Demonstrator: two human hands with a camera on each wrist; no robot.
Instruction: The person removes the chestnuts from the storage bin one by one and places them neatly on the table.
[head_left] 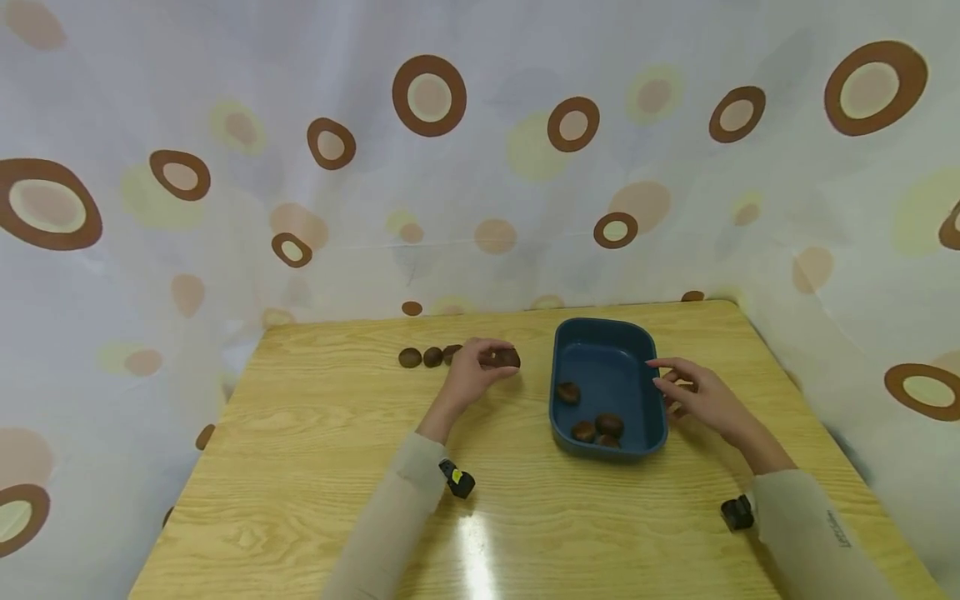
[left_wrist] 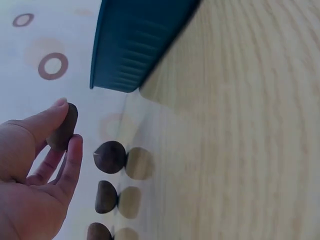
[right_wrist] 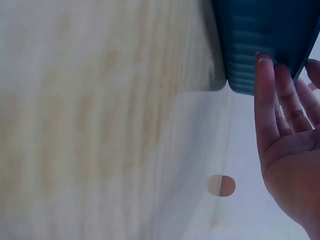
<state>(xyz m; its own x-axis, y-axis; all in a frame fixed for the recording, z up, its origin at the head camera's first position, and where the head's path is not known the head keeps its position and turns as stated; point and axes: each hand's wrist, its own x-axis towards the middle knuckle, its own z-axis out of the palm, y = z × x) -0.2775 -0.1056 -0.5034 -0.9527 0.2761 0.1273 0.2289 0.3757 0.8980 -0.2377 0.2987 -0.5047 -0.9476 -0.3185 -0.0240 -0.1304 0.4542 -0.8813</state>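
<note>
My left hand (head_left: 474, 371) pinches a brown chestnut (head_left: 508, 357) between thumb and fingers; the left wrist view shows this held chestnut (left_wrist: 65, 127) raised beside the row. Three more chestnuts stand in a line on the table to its left: an outer chestnut (head_left: 409, 357), a middle chestnut (head_left: 432, 357) and one partly behind the hand, the near chestnut (left_wrist: 110, 157) in the left wrist view. To the right sits a deep blue rectangular tray (head_left: 557, 417) with several chestnuts (head_left: 609, 425) inside, mostly at its front end. My right hand (head_left: 701, 396) has its loosely extended fingers (right_wrist: 266, 95) at the tray's right side.
The light wood table (head_left: 315, 467) carries everything. Its back edge meets a pale curtain (head_left: 495, 167) with brown ring patterns, which also hangs along both sides. Each wrist wears a small black camera, such as the left wrist camera (head_left: 459, 482).
</note>
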